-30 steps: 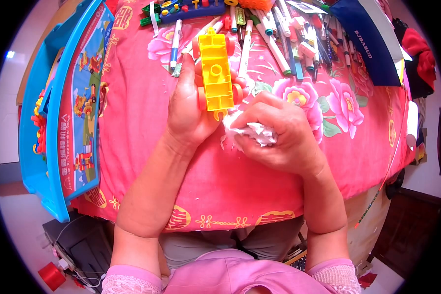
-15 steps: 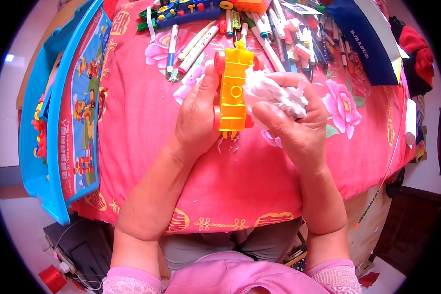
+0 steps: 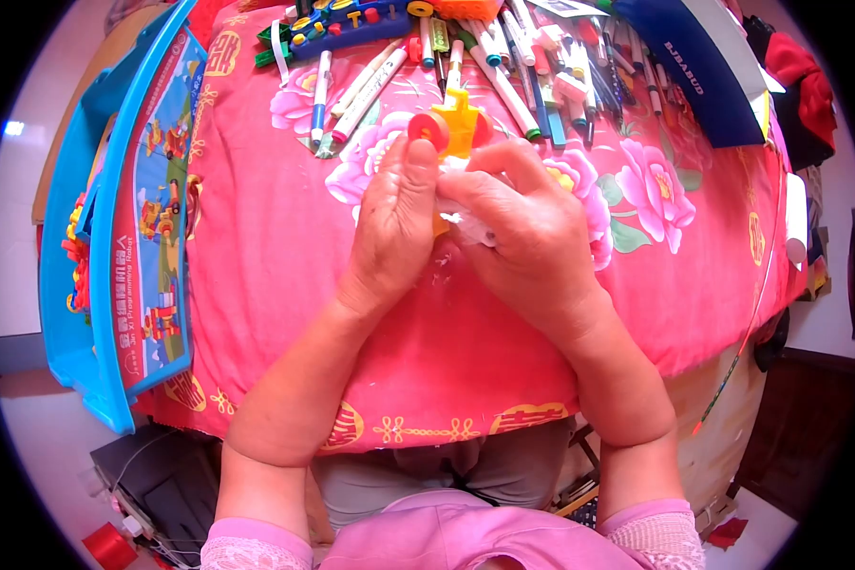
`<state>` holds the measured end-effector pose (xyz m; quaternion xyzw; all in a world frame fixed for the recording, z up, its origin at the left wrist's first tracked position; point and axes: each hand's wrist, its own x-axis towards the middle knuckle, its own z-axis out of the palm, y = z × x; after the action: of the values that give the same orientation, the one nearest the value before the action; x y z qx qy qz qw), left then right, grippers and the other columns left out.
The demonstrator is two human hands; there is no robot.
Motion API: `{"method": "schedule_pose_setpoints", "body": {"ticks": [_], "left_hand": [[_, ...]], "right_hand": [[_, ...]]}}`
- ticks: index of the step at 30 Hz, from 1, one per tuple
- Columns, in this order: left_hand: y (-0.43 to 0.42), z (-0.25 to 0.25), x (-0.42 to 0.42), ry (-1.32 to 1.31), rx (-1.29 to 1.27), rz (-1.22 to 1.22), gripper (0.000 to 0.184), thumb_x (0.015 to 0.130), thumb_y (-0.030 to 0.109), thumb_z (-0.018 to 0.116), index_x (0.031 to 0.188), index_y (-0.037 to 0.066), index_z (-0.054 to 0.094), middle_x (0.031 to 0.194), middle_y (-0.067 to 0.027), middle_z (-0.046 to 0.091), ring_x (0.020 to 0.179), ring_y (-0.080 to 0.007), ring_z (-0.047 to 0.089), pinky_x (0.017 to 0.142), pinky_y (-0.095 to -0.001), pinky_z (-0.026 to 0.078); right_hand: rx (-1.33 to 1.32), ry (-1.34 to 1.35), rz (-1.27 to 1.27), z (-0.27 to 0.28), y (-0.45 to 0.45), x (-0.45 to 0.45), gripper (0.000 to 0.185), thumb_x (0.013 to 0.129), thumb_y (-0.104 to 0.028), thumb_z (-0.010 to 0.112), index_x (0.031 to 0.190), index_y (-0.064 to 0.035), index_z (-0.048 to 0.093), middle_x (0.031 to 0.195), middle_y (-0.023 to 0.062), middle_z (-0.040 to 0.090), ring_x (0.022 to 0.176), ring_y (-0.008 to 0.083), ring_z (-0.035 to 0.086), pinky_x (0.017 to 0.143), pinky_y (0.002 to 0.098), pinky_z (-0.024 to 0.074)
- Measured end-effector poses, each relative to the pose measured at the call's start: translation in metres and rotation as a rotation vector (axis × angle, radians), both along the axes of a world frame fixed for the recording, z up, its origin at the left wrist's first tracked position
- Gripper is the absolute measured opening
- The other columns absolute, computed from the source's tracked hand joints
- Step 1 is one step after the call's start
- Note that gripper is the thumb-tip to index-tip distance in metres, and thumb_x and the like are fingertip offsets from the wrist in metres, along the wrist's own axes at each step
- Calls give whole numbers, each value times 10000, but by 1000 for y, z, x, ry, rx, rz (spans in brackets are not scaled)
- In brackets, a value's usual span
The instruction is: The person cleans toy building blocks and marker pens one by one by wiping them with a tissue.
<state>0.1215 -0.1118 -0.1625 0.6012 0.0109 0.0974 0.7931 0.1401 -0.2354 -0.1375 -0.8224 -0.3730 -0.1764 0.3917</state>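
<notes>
Left-hand grip [image 3: 396, 217] clasps the yellow toy [image 3: 460, 122], its far end protruding.

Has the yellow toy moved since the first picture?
Yes. The yellow toy has shifted to the person's right and a little toward the person, judged against the blue-capped marker.
</notes>
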Motion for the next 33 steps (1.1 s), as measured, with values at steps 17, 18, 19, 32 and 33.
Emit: {"method": "schedule_pose_setpoints", "body": {"ticks": [17,18,19,32,33], "left_hand": [[14,7,6,163,-575,-202,491,931,391,197,1160,24,428,1073,-93,523,955,-186,529,822,-321,436],[14,5,7,154,-573,-211,486,932,384,201,1168,20,420,1096,-97,514,989,-201,516,852,-336,419],[14,4,7,147,-573,-220,481,933,377,204,1176,17,413,1119,-101,505,1024,-216,503,881,-350,402],[0,-13,7,-42,83,29,372,924,328,340,1042,12,499,912,-57,543,829,-115,497,734,-250,409],[-1,-13,7,-48,86,35,372,924,328,341,1043,14,501,914,-59,544,833,-116,498,738,-252,409]], "right_hand": [[345,535,120,-1,-5,2,115,734,-91,635,771,-12,560,670,48,544,581,78,526,513,223,421],[317,480,142,-3,-4,4,114,734,-90,634,771,-12,560,667,57,544,576,97,532,516,228,422],[286,428,163,-3,-3,6,113,734,-89,634,771,-12,560,665,66,544,570,116,537,520,234,423],[97,-34,-5,-16,7,8,263,648,-7,605,879,-50,487,771,122,527,722,310,551,577,379,444],[95,-30,-8,-17,7,9,274,642,-7,607,884,-51,486,770,122,526,719,313,549,574,381,443]]}}
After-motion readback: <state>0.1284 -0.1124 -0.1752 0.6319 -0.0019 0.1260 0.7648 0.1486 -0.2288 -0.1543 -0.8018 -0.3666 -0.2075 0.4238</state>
